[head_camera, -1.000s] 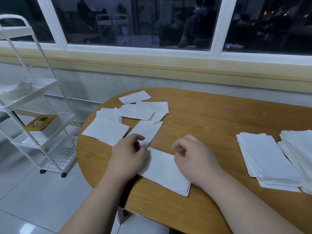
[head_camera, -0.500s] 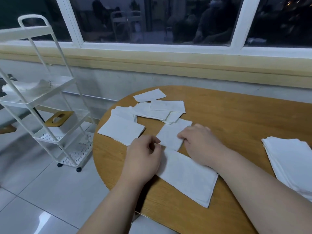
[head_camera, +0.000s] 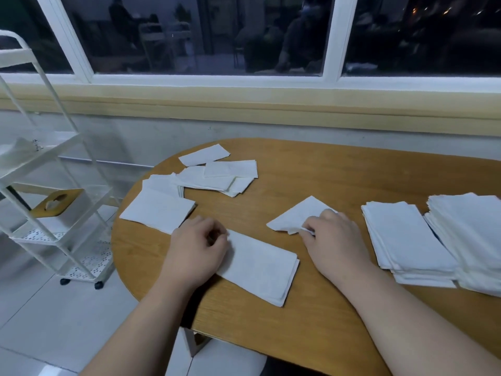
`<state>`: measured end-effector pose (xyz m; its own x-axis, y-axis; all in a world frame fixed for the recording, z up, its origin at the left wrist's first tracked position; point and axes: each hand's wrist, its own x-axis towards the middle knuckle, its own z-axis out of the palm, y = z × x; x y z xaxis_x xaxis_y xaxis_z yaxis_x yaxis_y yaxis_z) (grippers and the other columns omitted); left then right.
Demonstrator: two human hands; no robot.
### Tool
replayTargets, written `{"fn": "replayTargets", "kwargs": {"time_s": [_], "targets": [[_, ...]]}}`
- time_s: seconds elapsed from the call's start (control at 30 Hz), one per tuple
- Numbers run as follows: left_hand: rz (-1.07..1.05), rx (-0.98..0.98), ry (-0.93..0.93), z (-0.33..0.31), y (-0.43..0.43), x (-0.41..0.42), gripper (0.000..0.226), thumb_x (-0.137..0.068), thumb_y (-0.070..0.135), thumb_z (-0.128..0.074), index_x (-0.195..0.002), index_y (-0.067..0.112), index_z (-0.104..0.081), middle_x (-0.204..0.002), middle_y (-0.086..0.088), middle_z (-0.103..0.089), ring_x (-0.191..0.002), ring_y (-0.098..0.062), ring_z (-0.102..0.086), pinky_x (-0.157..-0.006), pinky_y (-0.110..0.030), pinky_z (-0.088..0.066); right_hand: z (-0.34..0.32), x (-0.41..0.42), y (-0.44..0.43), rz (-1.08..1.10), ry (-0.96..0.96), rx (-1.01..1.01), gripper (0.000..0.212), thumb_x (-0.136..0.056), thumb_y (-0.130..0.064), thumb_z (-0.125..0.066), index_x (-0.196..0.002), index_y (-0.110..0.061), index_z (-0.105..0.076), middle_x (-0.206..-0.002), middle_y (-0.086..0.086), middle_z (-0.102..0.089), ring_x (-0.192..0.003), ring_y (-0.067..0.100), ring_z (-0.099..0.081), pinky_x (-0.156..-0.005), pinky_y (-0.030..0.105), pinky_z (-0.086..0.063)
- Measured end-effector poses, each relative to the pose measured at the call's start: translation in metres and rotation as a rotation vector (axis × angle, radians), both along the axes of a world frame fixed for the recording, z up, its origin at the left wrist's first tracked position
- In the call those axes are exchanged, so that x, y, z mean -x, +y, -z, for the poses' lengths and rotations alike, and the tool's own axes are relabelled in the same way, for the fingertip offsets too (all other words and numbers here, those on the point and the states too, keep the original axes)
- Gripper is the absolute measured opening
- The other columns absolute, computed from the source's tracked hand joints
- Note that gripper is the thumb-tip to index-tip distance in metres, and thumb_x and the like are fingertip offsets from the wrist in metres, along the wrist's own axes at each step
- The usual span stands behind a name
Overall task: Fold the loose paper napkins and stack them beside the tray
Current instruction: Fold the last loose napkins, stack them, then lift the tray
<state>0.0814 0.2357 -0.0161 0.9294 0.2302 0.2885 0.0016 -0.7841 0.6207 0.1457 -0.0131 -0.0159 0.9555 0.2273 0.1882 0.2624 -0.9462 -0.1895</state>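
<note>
A folded white napkin [head_camera: 261, 267] lies lengthwise near the table's front edge. My left hand [head_camera: 196, 249] rests on its left end with curled fingers, thumb and forefinger at its corner. My right hand [head_camera: 332, 240] pinches the near edge of a loose napkin [head_camera: 296, 215], which lies crumpled and partly lifted just behind the folded one. Several loose napkins [head_camera: 217, 176] are scattered at the table's far left, with a larger flat one [head_camera: 160, 211] in front of them. Two stacks of folded napkins [head_camera: 406, 240] [head_camera: 471, 234] sit side by side at the right.
The wooden table [head_camera: 339, 175] has a rounded left end, and its front edge is close to my arms. A white wheeled shelf cart [head_camera: 54, 191] stands on the tiled floor to the left. A wall and window sill run behind the table.
My right hand has pulled a loose napkin from beside the left pile rightward, towards the stacks. My left hand stays on the folded napkin's end. The view has swung right.
</note>
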Motion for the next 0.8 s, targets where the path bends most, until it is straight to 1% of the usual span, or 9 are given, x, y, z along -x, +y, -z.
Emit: {"fn": "replayTargets", "kwargs": {"time_s": [0.07,0.17,0.27,0.33,0.43,0.53,0.6,0.7,0.8], "targets": [[0.013,-0.012,-0.007,0.0,0.0,0.001,0.01,-0.087,0.024,-0.064,-0.082,0.03,-0.069,-0.083,0.013,-0.062,-0.086,-0.001,-0.054,-0.081,-0.036,-0.049,-0.002,0.004,-0.002,-0.001,-0.007,-0.131,0.022,-0.102,-0.038,-0.05,-0.095,-0.03,-0.069,-0.089,-0.01,-0.059,-0.094,0.018,-0.055,-0.078,0.034,-0.046],[0.049,0.014,-0.022,0.001,0.0,0.003,0.009,-0.088,0.026,-0.066,-0.082,0.031,-0.068,-0.084,0.014,-0.061,-0.087,-0.001,-0.053,-0.08,-0.034,-0.049,-0.014,0.016,0.001,0.014,0.081,-0.527,0.017,-0.1,-0.037,-0.055,-0.088,-0.033,-0.065,-0.08,-0.014,-0.064,-0.078,0.007,-0.06,-0.062,0.024,-0.043],[0.119,0.041,-0.04,0.002,0.001,0.005,0.007,-0.089,0.042,-0.062,-0.088,0.036,-0.065,-0.087,0.014,-0.06,-0.092,-0.003,-0.053,-0.081,-0.028,-0.046,-0.031,0.034,0.012,-0.009,0.225,-0.967,0.01,-0.098,-0.027,-0.061,-0.094,-0.03,-0.07,-0.08,-0.014,-0.073,-0.072,0.0,-0.065,-0.059,0.016,-0.047],[0.148,0.062,-0.024,0.002,0.002,0.006,0.03,-0.083,0.058,-0.052,-0.103,0.038,-0.064,-0.094,0.016,-0.06,-0.1,-0.001,-0.052,-0.083,-0.018,-0.042,-0.04,0.044,0.022,-0.041,0.337,-1.2,0.012,-0.097,-0.015,-0.062,-0.096,-0.022,-0.072,-0.076,-0.008,-0.074,-0.062,0.0,-0.065,-0.056,0.016,-0.047],[0.174,0.136,0.007,-0.002,0.003,0.009,0.057,-0.078,0.069,-0.047,-0.126,0.039,-0.058,-0.111,0.024,-0.059,-0.111,0.005,-0.051,-0.086,-0.009,-0.036,-0.041,0.055,0.037,-0.114,0.44,-1.295,0.013,-0.096,-0.008,-0.063,-0.094,-0.016,-0.072,-0.072,0.001,-0.073,-0.062,0.009,-0.063,-0.063,0.026,-0.049],[0.194,0.304,0.005,-0.005,0.005,0.012,0.059,-0.075,0.07,-0.054,-0.127,0.041,-0.059,-0.12,0.025,-0.062,-0.111,0.008,-0.057,-0.085,-0.009,-0.043,-0.038,0.059,0.05,-0.134,0.499,-1.367,0.011,-0.096,-0.007,-0.064,-0.095,-0.013,-0.072,-0.075,0.01,-0.073,-0.068,0.022,-0.063,-0.068,0.036,-0.05],[0.206,0.448,0.013,-0.009,0.005,0.015,0.055,-0.073,0.065,-0.06,-0.122,0.04,-0.063,-0.117,0.023,-0.067,-0.105,0.005,-0.063,-0.08,-0.008,-0.046,-0.037,0.06,0.056,-0.139,0.544,-1.436,0.01,-0.095,-0.006,-0.064,-0.096,-0.011,-0.072,-0.078,0.012,-0.073,-0.071,0.024,-0.063,-0.067,0.036,-0.05],[0.171,0.605,-0.011,-0.008,0.007,0.016,0.036,-0.071,0.055,-0.07,-0.101,0.036,-0.069,-0.102,0.008,-0.075,-0.091,-0.013,-0.071,-0.077,-0.03,-0.055,-0.032,0.059,0.059,-0.142,0.562,-1.464,0.01,-0.094,-0.006,-0.066,-0.1,-0.01,-0.072,-0.083,0.014,-0.073,-0.073,0.025,-0.064,-0.067,0.037,-0.05],[0.126,0.704,-0.037,-0.009,0.01,0.015,0.016,-0.077,0.036,-0.077,-0.085,0.031,-0.065,-0.088,-0.012,-0.072,-0.078,-0.027,-0.069,-0.07,-0.047,-0.054,-0.025,0.057,0.054,-0.166,0.557,-1.454,0.016,-0.089,-0.01,-0.07,-0.106,-0.011,-0.071,-0.089,0.019,-0.073,-0.078,0.033,-0.064,-0.07,0.043,-0.05]]}}
